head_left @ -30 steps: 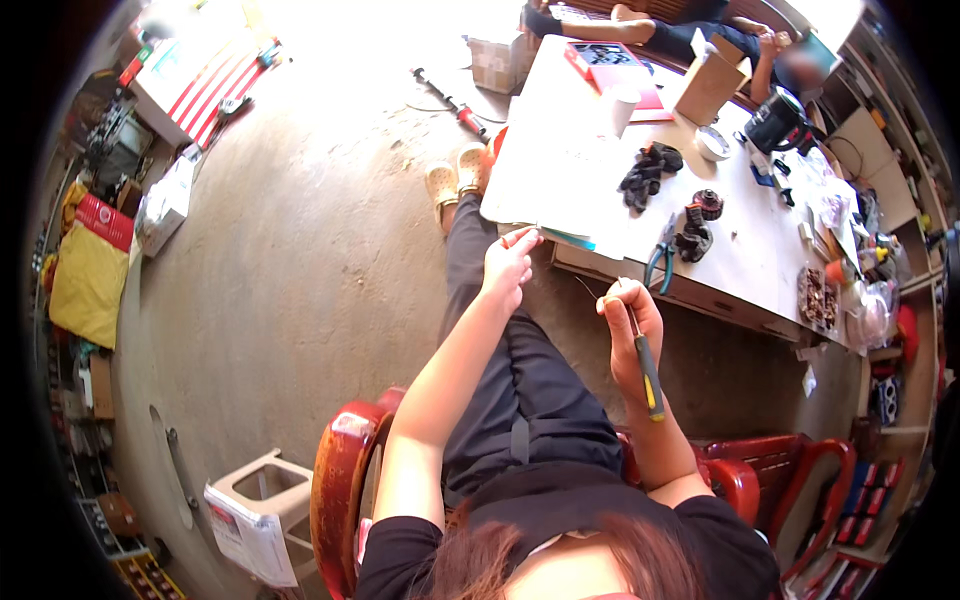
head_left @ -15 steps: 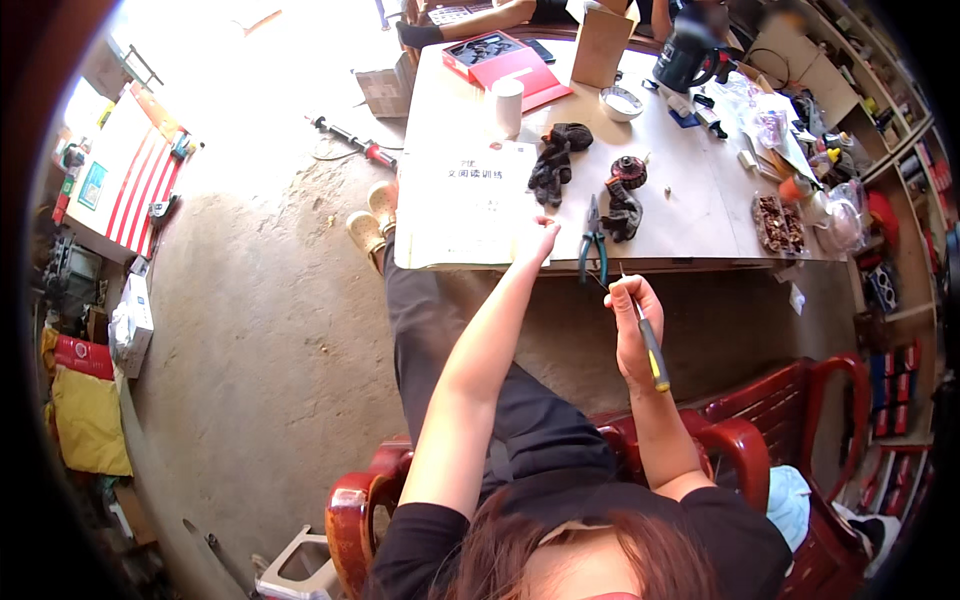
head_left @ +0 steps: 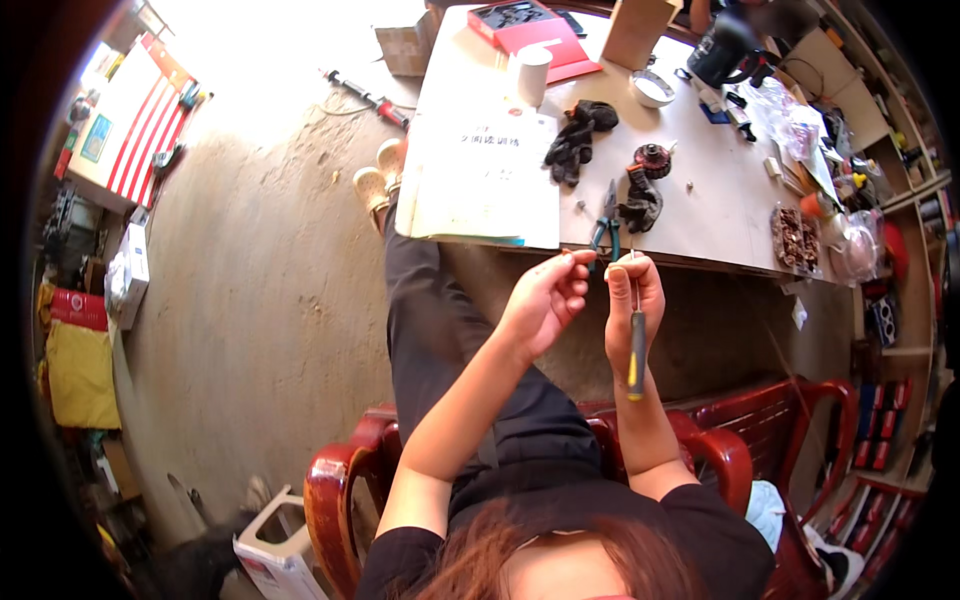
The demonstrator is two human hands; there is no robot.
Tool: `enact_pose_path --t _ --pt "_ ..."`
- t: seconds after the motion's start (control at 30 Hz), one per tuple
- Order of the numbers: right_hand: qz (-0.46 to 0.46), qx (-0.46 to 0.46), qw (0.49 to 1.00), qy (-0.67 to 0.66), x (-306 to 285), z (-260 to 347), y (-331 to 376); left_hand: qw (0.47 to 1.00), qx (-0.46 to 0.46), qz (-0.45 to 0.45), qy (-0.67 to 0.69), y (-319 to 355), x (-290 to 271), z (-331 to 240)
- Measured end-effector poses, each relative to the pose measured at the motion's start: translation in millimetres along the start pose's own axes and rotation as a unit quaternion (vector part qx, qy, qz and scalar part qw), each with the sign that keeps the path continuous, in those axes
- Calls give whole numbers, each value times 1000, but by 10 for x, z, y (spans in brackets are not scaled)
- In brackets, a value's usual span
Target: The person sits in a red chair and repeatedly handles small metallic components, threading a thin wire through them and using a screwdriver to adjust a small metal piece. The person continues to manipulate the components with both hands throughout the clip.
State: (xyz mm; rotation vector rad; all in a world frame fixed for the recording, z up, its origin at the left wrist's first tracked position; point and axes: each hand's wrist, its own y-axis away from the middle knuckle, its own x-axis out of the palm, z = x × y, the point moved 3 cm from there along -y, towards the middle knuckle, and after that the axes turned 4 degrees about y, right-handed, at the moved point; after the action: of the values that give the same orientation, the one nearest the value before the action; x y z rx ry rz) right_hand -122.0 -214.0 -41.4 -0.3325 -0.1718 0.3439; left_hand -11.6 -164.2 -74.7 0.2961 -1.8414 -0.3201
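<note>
My right hand (head_left: 630, 290) is held up in front of me just below the table edge, shut on a screwdriver (head_left: 637, 352) with a black and yellow handle that hangs down while its thin shaft points up. My left hand (head_left: 545, 298) sits close beside it, fingertips pinched together near the shaft's tip on a tiny metal part too small to make out. Blue-handled pliers (head_left: 606, 222) lie on the white table (head_left: 700, 225) just beyond both hands.
On the table are a large white sheet (head_left: 485, 175), black gloves (head_left: 578, 140), a white cup (head_left: 530, 75), a tape roll (head_left: 652, 88) and a red case (head_left: 525, 28). I sit in a red chair (head_left: 335, 500); a long tool (head_left: 365, 98) lies on the concrete floor.
My left hand has drawn back from the table top beside the pliers and now pinches next to the screwdriver tip. The right hand stayed raised with the screwdriver.
</note>
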Motion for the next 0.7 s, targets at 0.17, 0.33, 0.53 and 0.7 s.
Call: enact_pose_path --t 0.17,0.33,0.53,0.7 --pt "60 -103 982 148 256 239 101 995 47 -1 87 469 162 -9" --pt "103 -156 962 201 364 354 217 991 102 46 73 692 172 -64" --pt "138 -161 954 211 451 476 313 977 151 104 113 883 113 -53" --pt "171 -107 968 149 458 501 338 975 154 86 139 1025 110 -122"
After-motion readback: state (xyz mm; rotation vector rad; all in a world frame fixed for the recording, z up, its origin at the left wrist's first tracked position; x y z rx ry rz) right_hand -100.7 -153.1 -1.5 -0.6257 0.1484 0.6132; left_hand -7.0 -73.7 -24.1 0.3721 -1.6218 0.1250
